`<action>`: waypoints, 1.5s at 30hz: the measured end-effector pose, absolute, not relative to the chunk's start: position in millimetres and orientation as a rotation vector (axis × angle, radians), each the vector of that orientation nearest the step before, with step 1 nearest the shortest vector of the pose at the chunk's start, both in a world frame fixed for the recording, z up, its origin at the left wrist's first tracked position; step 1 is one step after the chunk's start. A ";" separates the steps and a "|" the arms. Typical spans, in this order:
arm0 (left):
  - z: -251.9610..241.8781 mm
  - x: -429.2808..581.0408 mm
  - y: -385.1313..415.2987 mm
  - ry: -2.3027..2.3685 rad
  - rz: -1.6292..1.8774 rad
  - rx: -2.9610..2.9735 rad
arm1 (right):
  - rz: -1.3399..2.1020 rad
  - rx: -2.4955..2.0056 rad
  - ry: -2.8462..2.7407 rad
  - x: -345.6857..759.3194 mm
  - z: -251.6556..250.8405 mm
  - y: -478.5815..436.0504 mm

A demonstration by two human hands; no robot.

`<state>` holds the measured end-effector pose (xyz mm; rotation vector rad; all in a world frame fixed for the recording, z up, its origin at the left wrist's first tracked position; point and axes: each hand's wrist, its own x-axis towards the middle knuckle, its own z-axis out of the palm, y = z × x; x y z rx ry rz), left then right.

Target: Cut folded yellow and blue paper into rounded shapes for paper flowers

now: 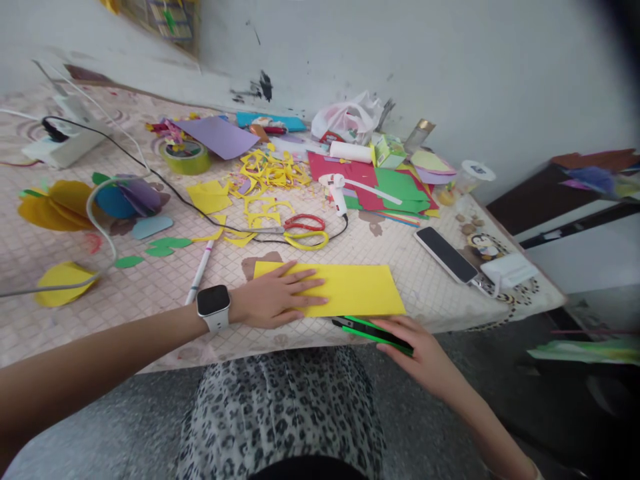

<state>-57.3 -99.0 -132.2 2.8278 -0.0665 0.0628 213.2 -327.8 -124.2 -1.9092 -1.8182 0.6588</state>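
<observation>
A folded-looking strip of yellow paper (360,287) lies near the table's front edge. Flat on its left part rests my left hand (280,295), fingers spread, with a watch on the wrist. My right hand (407,343) is closed around a green and black utility knife (367,328). The knife's front end points left and sits just below the paper's lower edge; its blade is too small to make out. Beyond the paper lie scissors (305,233) with red and yellow handles. A white marker (200,272) lies left of my left hand.
Behind are yellow scraps (273,170), a white glue gun (337,193), red and green sheets (405,190), and green tape (185,158). A phone (447,255) lies at right. Paper ornaments (57,205), a power strip (67,140) and cables occupy the left.
</observation>
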 end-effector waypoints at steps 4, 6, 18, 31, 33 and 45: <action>-131.6 -57.0 -99.1 -0.059 0.056 2.810 | 0.676 -1.895 -1.816 206.5 -124.7 -323.9; -131.7 -57.0 -98.9 -0.057 0.045 2.809 | 0.664 -1.886 -1.815 202.9 -124.5 -322.3; -127.4 -57.4 -98.0 -0.023 -0.014 2.775 | 0.708 -1.848 -1.871 182.1 -121.1 -311.6; -125.9 -57.1 -97.3 -0.026 -0.072 2.784 | 0.662 -1.779 -1.889 161.2 -124.9 -302.1; -125.4 -56.9 -97.2 -0.025 -0.090 2.787 | 0.658 -1.767 -1.892 158.0 -125.2 -300.6; -120.6 -56.9 -95.1 0.007 -0.103 2.689 | 0.676 -1.733 -1.920 135.4 -122.2 -288.7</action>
